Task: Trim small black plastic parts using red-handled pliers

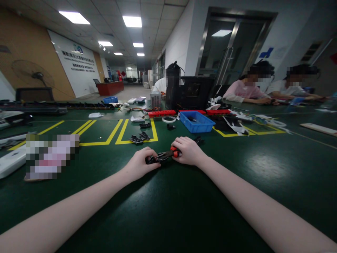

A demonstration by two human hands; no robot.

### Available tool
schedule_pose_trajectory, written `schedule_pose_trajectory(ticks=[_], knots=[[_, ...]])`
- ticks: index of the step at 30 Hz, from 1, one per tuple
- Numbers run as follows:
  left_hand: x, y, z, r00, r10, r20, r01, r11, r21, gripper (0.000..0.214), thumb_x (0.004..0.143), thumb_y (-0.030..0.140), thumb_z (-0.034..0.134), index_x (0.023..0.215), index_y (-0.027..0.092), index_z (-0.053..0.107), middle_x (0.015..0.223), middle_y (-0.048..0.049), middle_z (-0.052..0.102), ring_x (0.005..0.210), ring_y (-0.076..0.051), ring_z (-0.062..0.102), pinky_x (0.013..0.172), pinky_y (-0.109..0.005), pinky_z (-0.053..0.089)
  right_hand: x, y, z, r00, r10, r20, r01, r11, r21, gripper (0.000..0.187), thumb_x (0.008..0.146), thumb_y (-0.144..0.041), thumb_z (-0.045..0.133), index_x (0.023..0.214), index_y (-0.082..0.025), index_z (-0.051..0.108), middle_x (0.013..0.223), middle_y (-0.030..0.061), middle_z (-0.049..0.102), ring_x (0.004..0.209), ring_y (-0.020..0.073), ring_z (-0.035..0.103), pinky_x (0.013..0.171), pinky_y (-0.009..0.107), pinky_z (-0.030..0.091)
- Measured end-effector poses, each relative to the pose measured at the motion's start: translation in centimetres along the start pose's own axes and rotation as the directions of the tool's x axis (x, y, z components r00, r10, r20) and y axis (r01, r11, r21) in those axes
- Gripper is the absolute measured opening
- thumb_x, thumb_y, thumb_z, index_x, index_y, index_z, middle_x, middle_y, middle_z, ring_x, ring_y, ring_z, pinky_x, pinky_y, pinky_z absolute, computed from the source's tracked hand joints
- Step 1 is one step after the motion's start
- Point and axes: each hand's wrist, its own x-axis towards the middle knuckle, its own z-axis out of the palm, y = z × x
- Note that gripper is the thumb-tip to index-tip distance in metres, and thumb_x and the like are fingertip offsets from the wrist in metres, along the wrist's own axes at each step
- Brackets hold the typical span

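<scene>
My left hand [140, 162] pinches a small black plastic part [150, 160] between thumb and fingers, low over the table. In my right hand [189, 151] are pliers with red and black handles [174, 152], my fingers wrapped round the grips. The dark jaws point left and meet the black part; whether they grip it is too small to tell. Just beyond my hands, several black plastic pieces [140, 137] lie inside a yellow taped outline. Another dark piece [198, 140] rests behind my right hand, partly hidden by it.
A blue tray [200, 128] with a dark item stands ahead, near a white tape ring [169, 119] and red power strips [162, 113]. A phone [52, 158] and white case [13, 161] lie left. A black computer case [197, 92] stands behind. Other people sit across and right.
</scene>
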Motion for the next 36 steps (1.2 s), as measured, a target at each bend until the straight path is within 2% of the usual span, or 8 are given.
schedule_pose_trajectory(ticks=[10,19,28,36], knots=[[0.04,0.24,-0.02,0.999,-0.028,0.035,0.029,0.999,-0.016,0.018,0.08,0.035,0.07,0.086,0.018,0.069,0.087,-0.0025,0.061,0.075,-0.018,0.054,0.067,-0.028,0.041,-0.03,0.09,-0.01,1.0,0.008,0.029,-0.007,1.0,-0.016,0.022,0.073,-0.035,0.066,0.085,-0.017,0.059,0.088,0.0078,0.061,0.079,0.0219,0.053,0.073,0.032,0.036],[-0.06,0.24,-0.04,1.0,-0.025,0.017,0.026,0.998,-0.048,0.018,0.081,0.036,0.07,0.087,0.019,0.069,0.09,-0.0025,0.062,0.075,-0.018,0.055,0.067,-0.028,0.04,-0.07,-0.08,-0.24,0.999,0.02,0.027,-0.019,1.0,-0.024,0.019,0.074,-0.034,0.065,0.082,-0.018,0.058,0.086,0.0069,0.06,0.077,0.0204,0.052,0.072,0.032,0.036],[0.1,-0.06,0.09,0.999,-0.008,0.038,0.011,0.997,-0.072,0.018,0.079,0.034,0.071,0.087,0.019,0.07,0.089,-0.0028,0.063,0.077,-0.019,0.057,0.067,-0.028,0.041,0.0,-0.03,-0.27,1.0,0.005,0.026,-0.005,1.0,-0.025,0.022,0.073,-0.033,0.065,0.087,-0.017,0.059,0.09,0.0081,0.062,0.082,0.0221,0.053,0.074,0.033,0.036],[0.18,-0.15,0.13,0.999,-0.006,0.039,0.009,0.998,-0.067,0.017,0.078,0.033,0.072,0.087,0.018,0.07,0.089,-0.0029,0.065,0.075,-0.018,0.055,0.068,-0.029,0.042,0.02,0.01,-0.22,0.998,-0.006,0.06,0.006,1.0,-0.006,0.021,0.072,-0.033,0.067,0.083,-0.018,0.058,0.086,0.0069,0.061,0.079,0.0212,0.053,0.073,0.032,0.037]])
